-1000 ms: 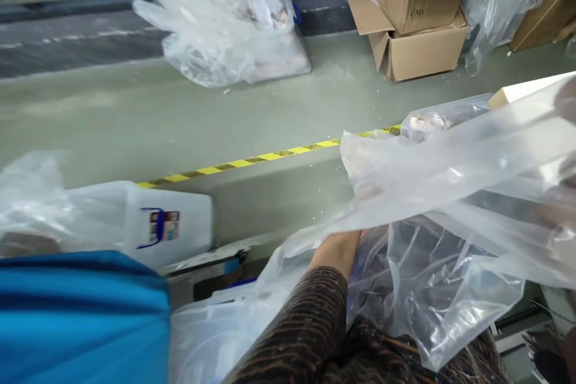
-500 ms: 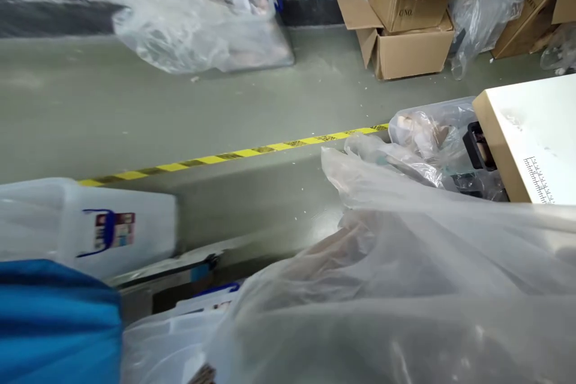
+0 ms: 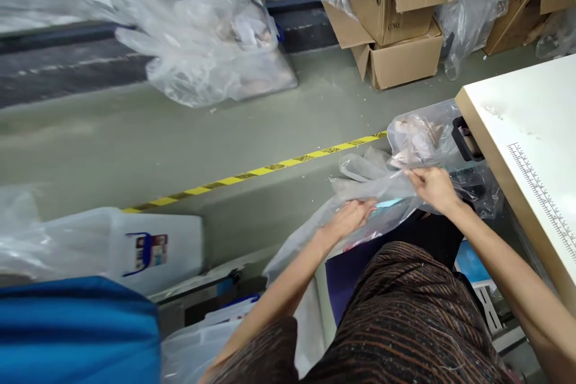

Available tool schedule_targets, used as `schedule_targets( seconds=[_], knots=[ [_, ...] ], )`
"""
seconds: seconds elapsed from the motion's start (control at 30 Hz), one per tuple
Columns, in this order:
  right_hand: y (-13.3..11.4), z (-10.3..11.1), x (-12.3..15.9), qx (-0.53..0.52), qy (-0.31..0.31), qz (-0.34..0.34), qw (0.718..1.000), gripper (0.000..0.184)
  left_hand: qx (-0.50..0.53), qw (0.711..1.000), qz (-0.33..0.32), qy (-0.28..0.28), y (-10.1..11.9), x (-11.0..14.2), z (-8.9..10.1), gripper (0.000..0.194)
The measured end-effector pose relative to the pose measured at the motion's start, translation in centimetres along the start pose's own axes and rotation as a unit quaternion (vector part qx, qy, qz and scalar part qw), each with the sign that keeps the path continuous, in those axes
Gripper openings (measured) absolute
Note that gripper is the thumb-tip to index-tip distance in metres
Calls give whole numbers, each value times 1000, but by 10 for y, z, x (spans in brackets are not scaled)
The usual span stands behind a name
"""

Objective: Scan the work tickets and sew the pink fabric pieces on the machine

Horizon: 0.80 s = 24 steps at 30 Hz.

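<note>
A large translucent plastic bag [image 3: 387,186] stretches between my two hands, low in front of my body. My left hand [image 3: 351,217] is closed on its near edge, fingers bent around the film. To the right, my right hand [image 3: 431,185] pinches the same bag between thumb and fingers. Below the film, a light-blue strip shows near the left fingertips; I cannot make out what it is. Just beyond my right hand is a clear plastic bin [image 3: 416,132] holding crumpled film and pale items.
A white tabletop [image 3: 535,114] with a printed ruler juts in at right. Cardboard boxes [image 3: 405,60] and a plastic-covered bin [image 3: 261,72] stand across the floor. Yellow-black tape [image 3: 234,180] crosses the floor. At left are a white tub [image 3: 180,240] and blue cloth [image 3: 81,330].
The bag, which filled the lower right, has dropped and gathered in front of me. Both my hands and forearms have come into view holding it. The camera view has shifted slightly.
</note>
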State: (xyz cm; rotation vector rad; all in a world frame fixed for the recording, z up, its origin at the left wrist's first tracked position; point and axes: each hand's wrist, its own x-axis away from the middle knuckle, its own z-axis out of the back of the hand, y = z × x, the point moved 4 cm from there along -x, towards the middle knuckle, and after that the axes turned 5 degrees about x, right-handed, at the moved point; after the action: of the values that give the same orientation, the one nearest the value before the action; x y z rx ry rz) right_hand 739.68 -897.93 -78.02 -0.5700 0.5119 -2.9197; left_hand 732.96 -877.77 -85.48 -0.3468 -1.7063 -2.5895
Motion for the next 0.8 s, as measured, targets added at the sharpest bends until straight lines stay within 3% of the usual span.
schedule_targets(
  seconds=[0.1,0.23,0.33,0.43,0.5,0.6,0.7,0.8],
  knots=[
    [50,-41,-9,40,-19,-71,996,29,-5,999,-8,-39,11,-1,26,34],
    [84,-57,9,16,-8,-89,996,26,173,985,7,18,31,-2,47,47],
    [81,-48,25,-36,34,-66,997,33,278,960,15,23,49,-12,31,55],
    [69,-30,43,-121,83,-30,989,41,305,952,14,3,66,-24,4,58],
    [63,-21,56,-252,93,-3,963,54,313,950,14,-8,74,-30,-10,60],
    [59,-15,70,-450,91,33,888,68,317,948,9,-19,81,-35,-23,62],
    [57,-19,73,-530,100,52,841,64,308,951,7,-15,84,-37,-29,64],
    [56,-31,66,-565,107,46,817,59,317,948,20,4,82,-37,-34,67]
  ],
)
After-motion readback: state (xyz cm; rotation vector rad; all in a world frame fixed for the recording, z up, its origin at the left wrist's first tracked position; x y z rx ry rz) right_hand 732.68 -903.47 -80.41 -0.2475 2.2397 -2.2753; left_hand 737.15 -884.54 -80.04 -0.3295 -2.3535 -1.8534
